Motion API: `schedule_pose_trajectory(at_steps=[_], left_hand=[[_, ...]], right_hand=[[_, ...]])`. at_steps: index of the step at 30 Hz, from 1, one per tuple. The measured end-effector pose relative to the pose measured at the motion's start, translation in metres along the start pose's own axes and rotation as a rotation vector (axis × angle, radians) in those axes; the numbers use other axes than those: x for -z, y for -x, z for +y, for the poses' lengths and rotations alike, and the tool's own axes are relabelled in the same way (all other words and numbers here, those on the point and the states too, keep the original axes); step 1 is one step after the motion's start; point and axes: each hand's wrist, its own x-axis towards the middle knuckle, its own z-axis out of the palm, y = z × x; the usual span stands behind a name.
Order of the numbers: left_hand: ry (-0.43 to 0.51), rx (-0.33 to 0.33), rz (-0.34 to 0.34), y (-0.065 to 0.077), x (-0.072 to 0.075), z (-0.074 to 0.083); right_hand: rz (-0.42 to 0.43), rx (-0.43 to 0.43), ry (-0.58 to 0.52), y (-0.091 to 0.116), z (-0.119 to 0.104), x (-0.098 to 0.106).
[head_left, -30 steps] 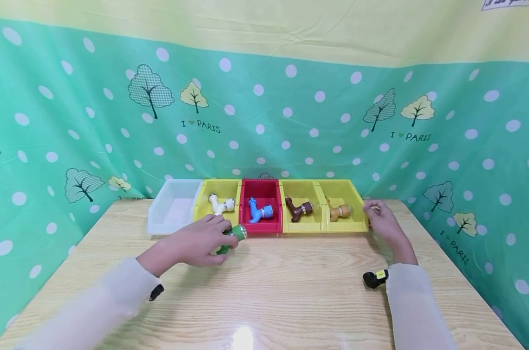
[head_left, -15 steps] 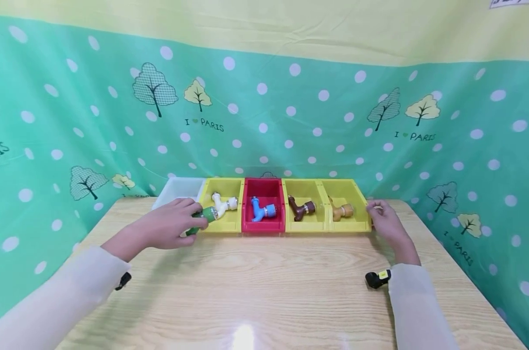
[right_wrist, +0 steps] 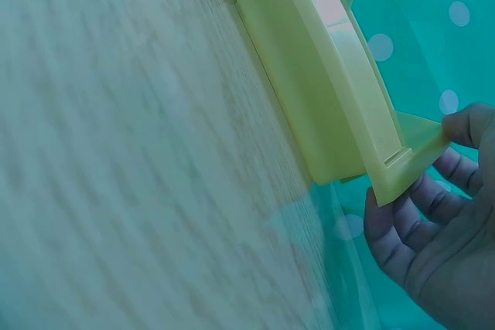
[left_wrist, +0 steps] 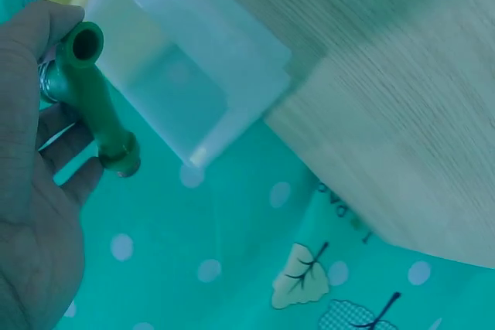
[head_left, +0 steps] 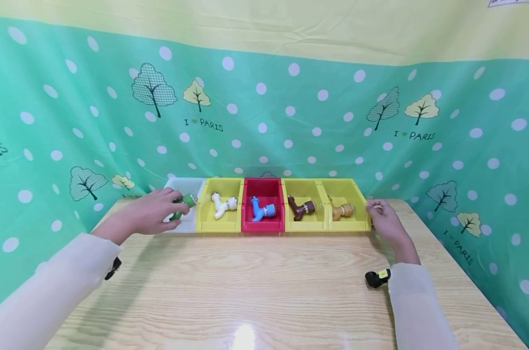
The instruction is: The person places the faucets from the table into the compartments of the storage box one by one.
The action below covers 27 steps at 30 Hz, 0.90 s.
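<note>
My left hand (head_left: 152,214) grips a green plastic tap (head_left: 188,200) over the white bin (head_left: 185,227) at the left end of a row. In the left wrist view the green tap (left_wrist: 94,110) shows its round open end, with the fingers and thumb around it, above the white bin (left_wrist: 255,75). At the other end of the row, my right hand (head_left: 384,221) pinches the side edge of the outer yellow bin (head_left: 349,226). The right wrist view shows thumb and fingers on either side of that yellow bin's wall (right_wrist: 421,144).
Between the end bins, a white tap (head_left: 220,206) lies in a yellow bin, a blue tap (head_left: 260,210) in the red bin (head_left: 263,227) and a brown tap (head_left: 298,209) in another yellow bin. The outer yellow bin holds a tan tap (head_left: 340,210). A dotted curtain (head_left: 264,112) hangs behind the wooden table (head_left: 264,277).
My left hand has carried the green tap leftward, from in front of the bins past the white tap to over the white bin. The right hand stays at the yellow bin's edge.
</note>
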Motion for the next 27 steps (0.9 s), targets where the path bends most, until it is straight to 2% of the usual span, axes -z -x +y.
schedule_pose_trajectory(at_steps=[7, 13, 20, 27], left_hand=[[0.048, 0.086, -0.078, -0.009, -0.008, -0.012], [0.096, 0.145, -0.103, -0.014, -0.014, -0.018], [0.066, 0.126, -0.139, -0.013, -0.021, -0.028], [0.055, 0.114, -0.216, -0.024, -0.023, -0.034]], right_hand=[[0.010, -0.004, -0.003, 0.003, 0.000, 0.000], [0.002, -0.001, -0.014, 0.005, -0.004, -0.002], [0.011, 0.014, 0.006, 0.003, -0.004, -0.001], [0.014, 0.018, 0.014, 0.001, -0.003, 0.001]])
